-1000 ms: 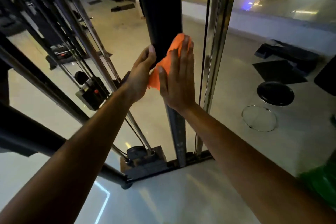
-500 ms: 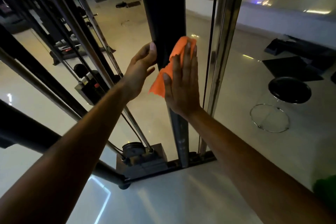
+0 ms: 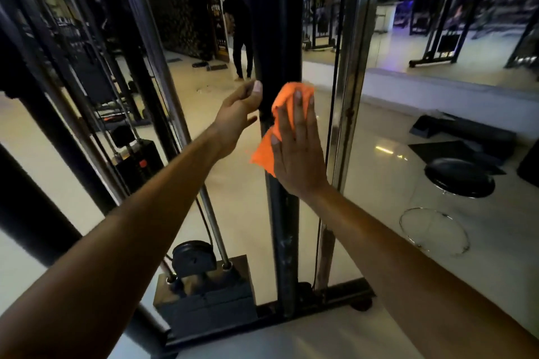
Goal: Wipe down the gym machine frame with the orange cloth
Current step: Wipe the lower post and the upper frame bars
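Note:
A dark upright post of the gym machine frame [image 3: 277,23] rises through the middle of the view. My right hand [image 3: 297,148] lies flat with straight fingers on the orange cloth [image 3: 264,151], pressing it against the post at about chest height. The cloth sticks out above my fingertips and to the left of my palm. My left hand [image 3: 236,116] is at the post's left side, thumb tip on its edge, fingers relaxed and holding nothing.
Chrome guide rods [image 3: 163,90] slant on the left down to a weight block [image 3: 204,300] and pulley [image 3: 192,259]. A second steel upright [image 3: 350,90] stands right of the post. A black stool [image 3: 459,178] and mats lie right. A person [image 3: 239,35] stands far behind.
The view has tilted upward, showing more of the room behind. Both hands have slid slightly up the post, the cloth still pressed under my right palm.

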